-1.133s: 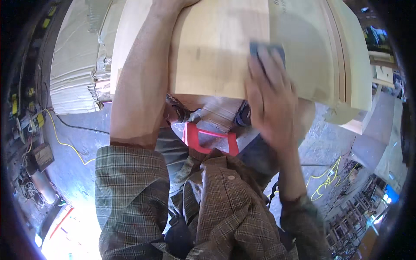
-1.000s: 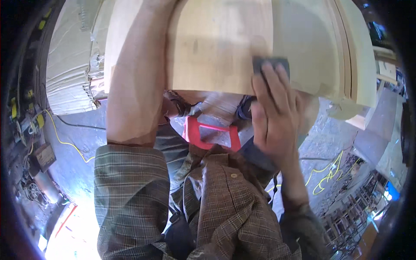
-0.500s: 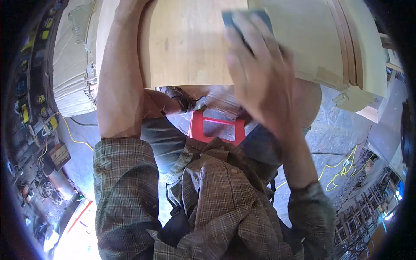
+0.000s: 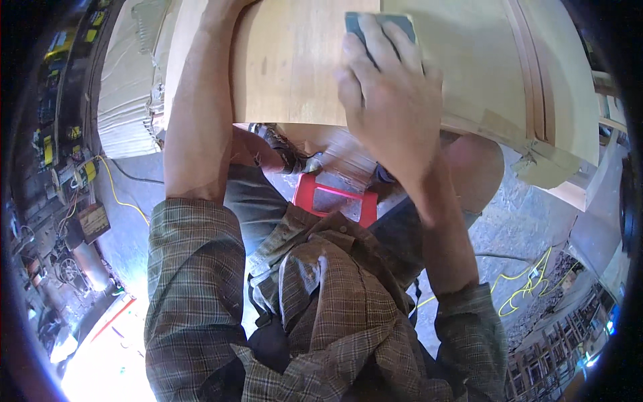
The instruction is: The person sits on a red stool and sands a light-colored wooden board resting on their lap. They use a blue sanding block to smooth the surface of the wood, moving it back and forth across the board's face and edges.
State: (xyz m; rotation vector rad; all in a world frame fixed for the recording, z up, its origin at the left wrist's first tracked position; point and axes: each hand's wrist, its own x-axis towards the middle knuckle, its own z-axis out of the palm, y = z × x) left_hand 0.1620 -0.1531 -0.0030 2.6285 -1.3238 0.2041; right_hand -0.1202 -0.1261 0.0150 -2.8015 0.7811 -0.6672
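A flat grey-green block [image 4: 353,25], which looks like a sanding block, lies on a pale wooden panel [image 4: 288,74]. My right hand [image 4: 395,100] presses down on it, fingers spread over its top and pointing away from me. The panel has a few small dark marks left of the block, and its near edge faces my lap. My left forearm reaches across the panel's left side, but the hand itself is cut off by the upper edge of the view.
Cardboard [image 4: 127,100] lies under the work at the left. Narrow wooden strips [image 4: 532,80] stand along the right. A red stool [image 4: 305,194] shows between my legs. Yellow cable [image 4: 526,288] is on the floor at right; cluttered shelving [image 4: 50,134] lines the left.
The block and my right hand have shifted slightly to the left in the view, the hand now sharper. The whole scene has moved a little as the head turned.
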